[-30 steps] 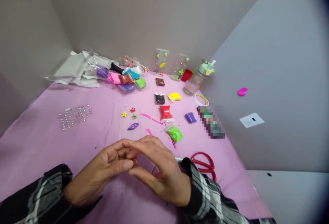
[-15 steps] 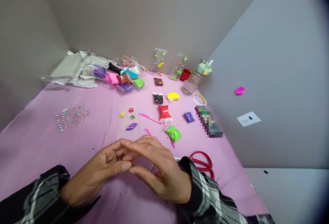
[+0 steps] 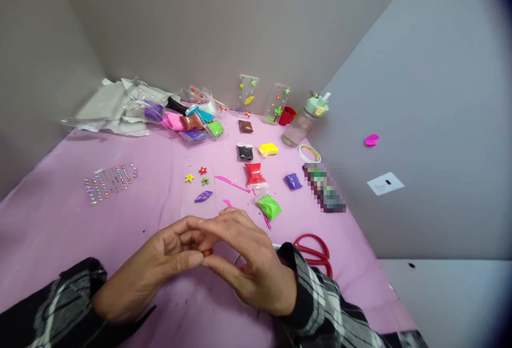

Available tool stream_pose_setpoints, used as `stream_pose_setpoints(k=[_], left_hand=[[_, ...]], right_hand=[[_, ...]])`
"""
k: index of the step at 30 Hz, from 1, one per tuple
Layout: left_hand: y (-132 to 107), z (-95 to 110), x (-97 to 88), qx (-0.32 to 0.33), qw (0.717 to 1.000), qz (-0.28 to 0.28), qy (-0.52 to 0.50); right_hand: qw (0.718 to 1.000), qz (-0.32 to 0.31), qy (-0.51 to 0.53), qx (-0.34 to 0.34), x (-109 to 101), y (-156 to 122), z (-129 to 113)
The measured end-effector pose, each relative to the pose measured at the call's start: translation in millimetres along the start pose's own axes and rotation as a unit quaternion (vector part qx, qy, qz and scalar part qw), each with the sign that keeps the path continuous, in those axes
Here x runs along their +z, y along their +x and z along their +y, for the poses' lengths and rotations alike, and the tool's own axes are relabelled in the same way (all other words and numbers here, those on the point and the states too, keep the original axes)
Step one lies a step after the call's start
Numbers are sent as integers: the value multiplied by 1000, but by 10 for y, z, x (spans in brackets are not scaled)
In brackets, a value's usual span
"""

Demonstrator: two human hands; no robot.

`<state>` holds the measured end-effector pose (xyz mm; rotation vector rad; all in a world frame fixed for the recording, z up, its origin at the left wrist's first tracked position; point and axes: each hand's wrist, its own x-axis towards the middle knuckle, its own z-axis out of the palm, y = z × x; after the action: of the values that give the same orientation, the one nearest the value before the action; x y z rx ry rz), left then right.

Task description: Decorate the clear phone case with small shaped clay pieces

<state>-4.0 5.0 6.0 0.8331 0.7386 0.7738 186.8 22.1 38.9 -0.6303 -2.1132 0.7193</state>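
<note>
My left hand (image 3: 170, 255) and my right hand (image 3: 250, 257) meet above the near part of the table, fingers curled and fingertips together. A tiny reddish spot shows between the fingertips; whether it is clay or skin I cannot tell. Just beyond the hands lies a clear sheet (image 3: 188, 201) bearing small clay flowers (image 3: 203, 170) and a purple striped clay leaf (image 3: 203, 196). Pink plastic modelling tools (image 3: 232, 183) and a green clay packet (image 3: 269, 207) lie right of it. Red-handled scissors (image 3: 316, 255) sit beside my right sleeve, partly covered.
Red (image 3: 254, 175), yellow (image 3: 268, 149), black (image 3: 245, 152), brown (image 3: 245, 127) and purple (image 3: 293, 181) clay packets lie ahead. Decorated clear cases (image 3: 248, 94) lean on the wall near a water bottle (image 3: 300, 124) and tape roll (image 3: 309, 154). Gem stickers (image 3: 110, 183) and bagged supplies (image 3: 108, 105) lie left.
The hands stay pressed together with only slight finger movement; the reddish spot between the fingertips shows more now. The whole view has shifted slightly.
</note>
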Motion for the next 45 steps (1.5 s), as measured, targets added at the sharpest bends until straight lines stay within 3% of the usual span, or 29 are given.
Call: stream_pose_setpoints(k=[8,13,45], left_hand=[[-1,-12,-35,-4,999,14,35],[-3,19,-24,9,1000,-8,28],[-8,29,-1,13,1000,-18,9]], right_hand=[[997,2,-71,-24,29,-19,6],[997,4,-56,-51,28,-11,34],[997,10,-46,-56,26,-5,19]])
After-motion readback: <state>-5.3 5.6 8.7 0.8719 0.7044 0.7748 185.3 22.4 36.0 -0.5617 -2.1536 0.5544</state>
